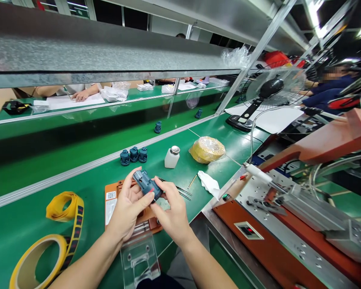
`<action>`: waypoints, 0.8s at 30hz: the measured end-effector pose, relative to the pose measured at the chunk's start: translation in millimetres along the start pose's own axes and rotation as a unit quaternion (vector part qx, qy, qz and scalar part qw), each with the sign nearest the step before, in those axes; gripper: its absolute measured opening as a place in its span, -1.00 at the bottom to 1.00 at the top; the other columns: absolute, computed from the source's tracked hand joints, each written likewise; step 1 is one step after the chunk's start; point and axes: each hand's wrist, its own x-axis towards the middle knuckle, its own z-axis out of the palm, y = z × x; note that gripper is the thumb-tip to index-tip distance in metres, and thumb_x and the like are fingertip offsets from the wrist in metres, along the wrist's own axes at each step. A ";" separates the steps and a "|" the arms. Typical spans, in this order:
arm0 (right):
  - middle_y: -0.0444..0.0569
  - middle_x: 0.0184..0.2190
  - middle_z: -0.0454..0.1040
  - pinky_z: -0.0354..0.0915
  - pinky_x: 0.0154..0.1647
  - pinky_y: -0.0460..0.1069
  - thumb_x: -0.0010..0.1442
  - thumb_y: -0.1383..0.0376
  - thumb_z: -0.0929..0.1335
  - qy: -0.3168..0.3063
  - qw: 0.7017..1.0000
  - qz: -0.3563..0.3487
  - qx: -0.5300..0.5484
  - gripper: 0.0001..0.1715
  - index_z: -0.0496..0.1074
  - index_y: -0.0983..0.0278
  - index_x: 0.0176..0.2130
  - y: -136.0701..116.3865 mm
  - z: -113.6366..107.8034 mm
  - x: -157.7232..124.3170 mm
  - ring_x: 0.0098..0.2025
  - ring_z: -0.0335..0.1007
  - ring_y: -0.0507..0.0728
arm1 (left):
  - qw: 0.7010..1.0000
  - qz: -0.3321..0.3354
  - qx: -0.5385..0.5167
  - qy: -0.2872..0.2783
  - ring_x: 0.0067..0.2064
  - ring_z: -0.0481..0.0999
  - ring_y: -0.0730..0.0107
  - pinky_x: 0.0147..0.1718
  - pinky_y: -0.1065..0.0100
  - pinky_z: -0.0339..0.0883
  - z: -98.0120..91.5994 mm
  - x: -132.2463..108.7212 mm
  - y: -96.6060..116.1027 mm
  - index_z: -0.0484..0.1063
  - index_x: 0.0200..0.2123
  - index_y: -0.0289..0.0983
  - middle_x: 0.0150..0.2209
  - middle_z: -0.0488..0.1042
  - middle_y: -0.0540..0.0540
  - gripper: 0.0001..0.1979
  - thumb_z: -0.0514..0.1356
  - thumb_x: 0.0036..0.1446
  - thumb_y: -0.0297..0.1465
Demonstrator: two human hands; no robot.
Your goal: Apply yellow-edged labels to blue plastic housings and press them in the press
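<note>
A dark blue-grey plastic housing point(146, 183) with slots and a red mark is held up in front of me. My left hand point(128, 206) is closed round its left side, with the thumb along the lower edge. The fingers of my right hand point(172, 208) pinch its right end. Below both hands lies an orange-brown fixture point(110, 188) with a QR label and a clear plastic flap point(140, 257); my hands hide much of it. Black tweezers point(183, 194) lie just beyond my right hand.
Several similar blue parts point(134, 154) stand near the rail. Around are a white pump bottle point(172, 157), wrapped yellow tape point(207, 149), a white cloth point(209, 184), label rolls point(37, 257) at left and a machine point(276, 216) at right. Co-workers sit beyond the shelf and at right.
</note>
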 end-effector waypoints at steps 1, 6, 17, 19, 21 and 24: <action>0.09 0.09 0.44 0.48 0.06 0.13 0.20 0.51 0.35 0.005 1.000 -0.019 -0.020 -0.29 0.27 0.15 0.28 -0.4 0.3 -0.8 0.09 0.43 0.21 | 1.000 0.000 -0.005 0.005 0.07 0.57 0.21 0.09 0.25 0.41 1.6 -0.7 -0.6 0.17 0.31 -0.08 0.04 0.57 -0.15 -0.14 0.48 -0.01 -0.35; 0.17 0.13 0.43 0.48 0.08 0.18 0.26 0.52 0.30 0.012 0.990 -0.099 -0.101 -0.21 0.12 0.16 0.39 -2.3 3.4 -2.1 0.12 0.43 0.25 | 0.999 0.022 0.003 0.026 -0.02 0.59 0.28 -0.03 0.35 0.47 5.0 -3.1 -2.2 0.24 0.23 -0.07 -0.03 0.58 -0.10 -0.19 0.50 -0.06 -0.37; 0.15 0.00 0.49 0.53 0.01 0.17 0.28 0.49 0.35 0.034 0.985 -0.125 -0.112 -0.26 0.17 0.17 0.36 0.1 8.8 -7.4 0.04 0.48 0.25 | 0.996 -0.026 -0.064 0.053 0.00 0.62 0.10 -0.01 0.17 0.50 -1.1 3.9 0.0 0.43 0.10 -0.15 -0.06 0.61 -0.16 -0.52 0.36 0.15 -0.13; 0.15 0.03 0.49 0.52 0.00 0.17 0.27 0.45 0.39 0.041 0.991 -0.096 -0.084 -0.31 0.23 0.16 0.31 1.3 9.4 -8.5 0.04 0.48 0.25 | 0.997 -0.025 -0.062 0.047 0.01 0.61 0.13 -0.02 0.20 0.51 -3.2 5.0 -0.7 0.44 0.12 -0.14 -0.03 0.60 -0.15 -0.53 0.33 0.19 -0.13; 0.14 0.06 0.48 0.51 0.00 0.16 0.24 0.43 0.43 0.044 0.996 -0.061 -0.052 -0.33 0.27 0.16 0.27 3.5 9.5 -9.6 0.06 0.47 0.25 | 0.997 -0.027 -0.057 0.040 0.03 0.60 0.16 -0.04 0.24 0.51 -4.5 5.5 -1.4 0.43 0.14 -0.13 0.00 0.59 -0.15 -0.54 0.30 0.23 -0.13; 0.12 0.07 0.48 0.51 -0.04 0.13 0.21 0.39 0.46 0.040 0.999 -0.019 -0.024 -0.34 0.30 0.16 0.24 6.5 8.9 -11.4 0.06 0.46 0.24 | 0.998 -0.034 -0.052 0.029 0.08 0.57 0.17 -0.04 0.28 0.50 -4.2 5.1 -1.5 0.41 0.18 -0.12 0.03 0.58 -0.14 -0.54 0.26 0.26 -0.12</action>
